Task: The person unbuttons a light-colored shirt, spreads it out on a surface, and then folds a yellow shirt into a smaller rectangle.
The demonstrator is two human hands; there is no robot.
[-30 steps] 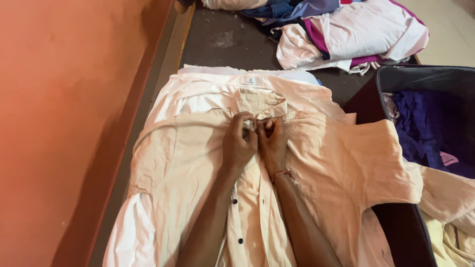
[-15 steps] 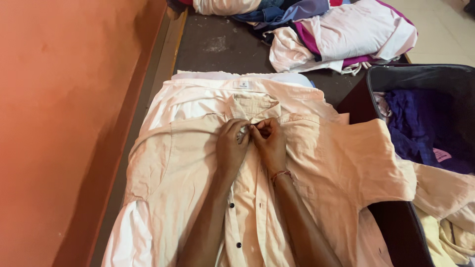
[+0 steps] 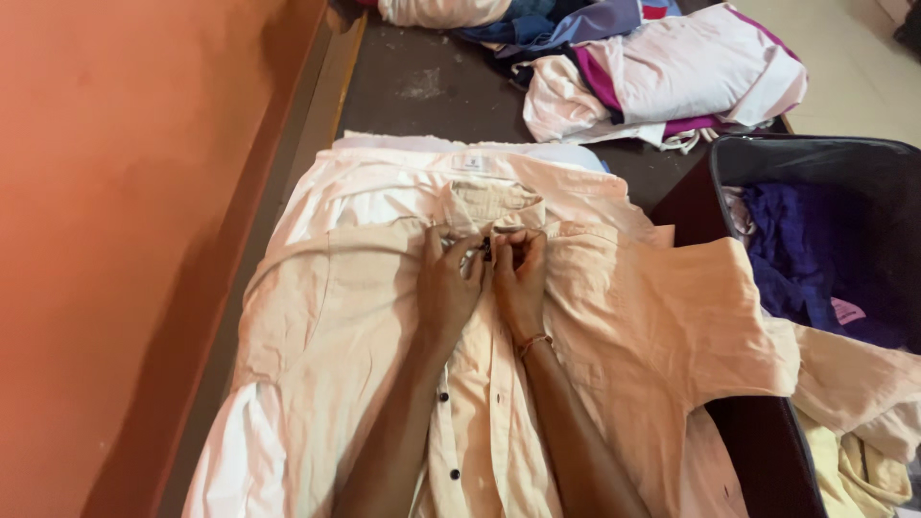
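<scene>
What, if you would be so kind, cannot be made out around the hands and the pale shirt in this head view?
- Top button: hidden in the head view by the fingertips of the left hand and right hand, so fastened or not is unclear.
- Pale shirt hem: cut off by the bottom edge.
- Dark bin: its right side runs off frame; the purple cloth inside is too crumpled to identify.

dark table (image 3: pixel 422 86) — peach shirt (image 3: pixel 662 317), clothes pile (image 3: pixel 662 82)

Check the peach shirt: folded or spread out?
Spread out: the peach shirt lies flat, front up, sleeves out, on the dark table.
</scene>
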